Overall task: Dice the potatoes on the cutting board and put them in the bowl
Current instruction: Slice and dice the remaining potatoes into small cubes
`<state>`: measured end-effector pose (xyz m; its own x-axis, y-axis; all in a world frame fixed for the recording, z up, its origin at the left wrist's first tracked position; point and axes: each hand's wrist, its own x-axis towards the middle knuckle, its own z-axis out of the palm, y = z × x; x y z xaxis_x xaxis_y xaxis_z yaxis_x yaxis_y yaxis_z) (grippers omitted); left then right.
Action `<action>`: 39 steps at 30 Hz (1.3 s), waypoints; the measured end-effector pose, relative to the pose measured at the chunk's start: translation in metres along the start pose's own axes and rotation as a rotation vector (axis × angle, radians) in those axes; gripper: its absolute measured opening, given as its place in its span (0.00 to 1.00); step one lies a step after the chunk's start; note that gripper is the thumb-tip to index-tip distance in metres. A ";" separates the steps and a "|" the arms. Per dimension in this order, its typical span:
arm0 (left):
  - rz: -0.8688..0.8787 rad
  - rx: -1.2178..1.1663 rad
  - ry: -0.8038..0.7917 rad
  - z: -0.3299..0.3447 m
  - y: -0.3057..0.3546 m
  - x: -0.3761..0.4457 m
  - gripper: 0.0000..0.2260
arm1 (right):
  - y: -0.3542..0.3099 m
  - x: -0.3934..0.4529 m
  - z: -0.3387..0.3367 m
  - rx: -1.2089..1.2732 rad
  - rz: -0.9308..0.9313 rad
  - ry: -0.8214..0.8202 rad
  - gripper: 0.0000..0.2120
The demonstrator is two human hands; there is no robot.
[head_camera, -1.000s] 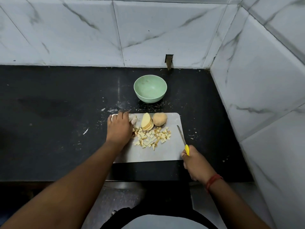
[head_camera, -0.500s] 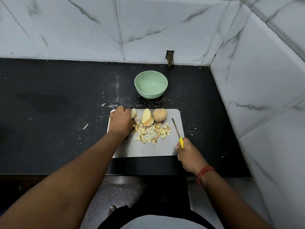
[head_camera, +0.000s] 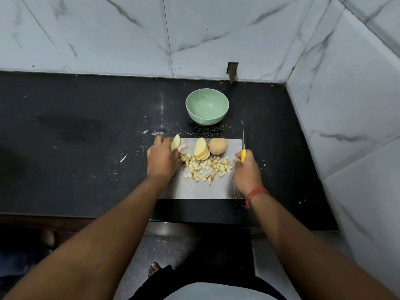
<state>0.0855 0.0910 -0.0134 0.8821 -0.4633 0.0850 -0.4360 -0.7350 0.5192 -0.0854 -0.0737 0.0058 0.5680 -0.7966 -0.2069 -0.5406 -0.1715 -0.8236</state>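
- A potato slice (head_camera: 175, 143) sits tilted in the left hand (head_camera: 161, 160), pinched between thumb and fingers at the far left corner of the cutting board (head_camera: 201, 190).
- Just right of that grasp lies a stack of potato slices (head_camera: 201, 150), leaning on one another, and touching the stack's right side is an uncut potato piece with its brown skin on (head_camera: 218, 146).
- Nearer the person than the pinched slice, and spreading rightward toward the other hand, a scatter of diced potato (head_camera: 205, 168) covers the middle of the board; some cubes lie right against the left hand's fingers.
- The right hand (head_camera: 247, 172) is clenched around the yellow handle of a knife (head_camera: 243, 141), at the board's right edge. The blade points away from the person, past the board's far edge, and looks raised off the board, though I cannot be sure.
- The dice lie between the two grips; the skin-on potato is just left of the knife blade.
- A red thread band (head_camera: 255, 194) circles the right wrist.
- Beyond the pinched slice and to its right, apart from the board, stands the green bowl (head_camera: 207, 109), with nothing visible inside.
- Everything rests on a black countertop (head_camera: 86, 126) speckled with pale crumbs, backed by marbled white wall tiles (head_camera: 216, 35).
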 end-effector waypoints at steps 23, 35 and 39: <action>0.112 -0.169 -0.108 0.009 0.048 -0.060 0.19 | 0.012 -0.017 0.020 0.360 0.011 0.093 0.10; 0.191 -0.099 -0.268 0.056 0.118 -0.071 0.13 | 0.026 -0.020 -0.015 0.835 0.303 -0.063 0.09; 0.302 -0.105 -0.269 0.058 0.109 -0.073 0.14 | 0.021 -0.010 -0.024 0.657 0.245 -0.089 0.09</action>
<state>-0.0366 0.0161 -0.0119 0.6330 -0.7736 0.0286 -0.6353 -0.4980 0.5902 -0.1176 -0.0833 0.0030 0.5413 -0.7126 -0.4463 -0.1891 0.4141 -0.8904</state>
